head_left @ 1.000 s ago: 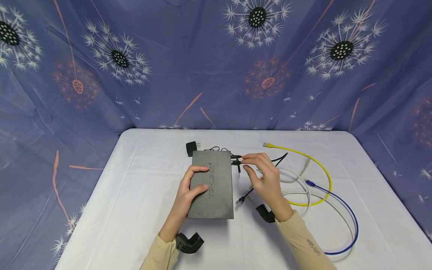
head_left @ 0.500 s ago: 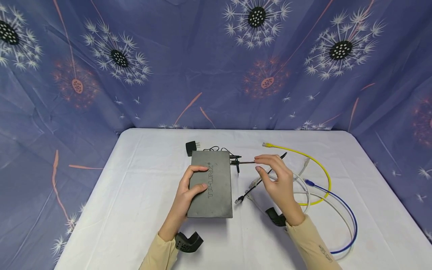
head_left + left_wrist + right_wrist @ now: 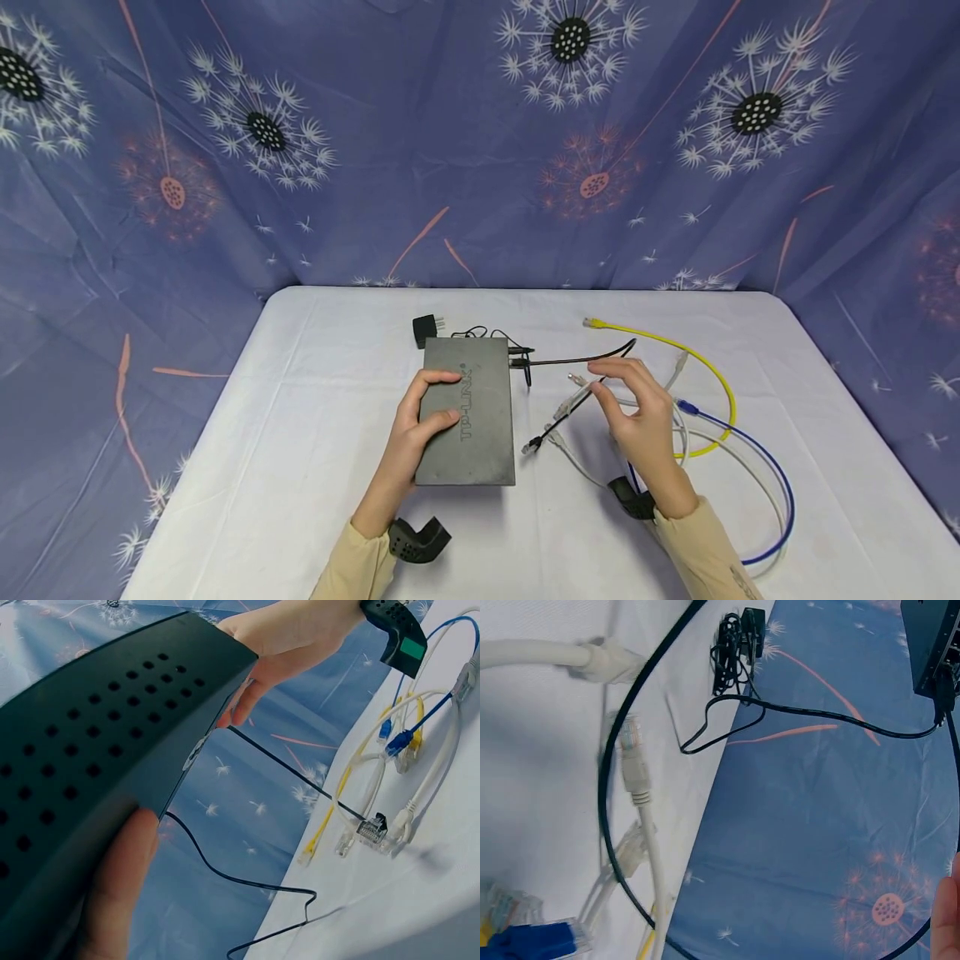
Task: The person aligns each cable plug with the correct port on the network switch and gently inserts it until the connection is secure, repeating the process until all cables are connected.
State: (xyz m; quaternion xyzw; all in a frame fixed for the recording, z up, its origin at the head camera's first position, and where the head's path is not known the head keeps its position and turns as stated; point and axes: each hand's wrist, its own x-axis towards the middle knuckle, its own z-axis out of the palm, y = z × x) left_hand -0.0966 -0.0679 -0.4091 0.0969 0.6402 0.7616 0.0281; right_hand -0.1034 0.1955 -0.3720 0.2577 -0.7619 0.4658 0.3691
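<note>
My left hand [image 3: 416,429] grips a dark grey TP-LINK network switch [image 3: 486,417] by its left side, thumb and fingertip over the top. Two black plugs sit in its right edge. From one of them a black network cable [image 3: 570,361] runs right, loops back and ends in a loose clear plug [image 3: 532,446] on the table. My right hand [image 3: 641,408] is beside that cable, thumb and forefinger apart with a gap between the tips. In the left wrist view, the underside of the switch [image 3: 112,720] shows rows of vent holes.
A black power adapter [image 3: 424,330] with a thin bundled cord lies behind the switch. On the right are a yellow cable [image 3: 701,357], a blue cable [image 3: 786,487] and several white cables [image 3: 577,462], overlapping. A patterned blue curtain [image 3: 465,167] hangs at the table's back edge.
My right hand has let go of the black cable's plug at the switch and moved right and slightly down along the cable. My left hand and the switch stay nearly still.
</note>
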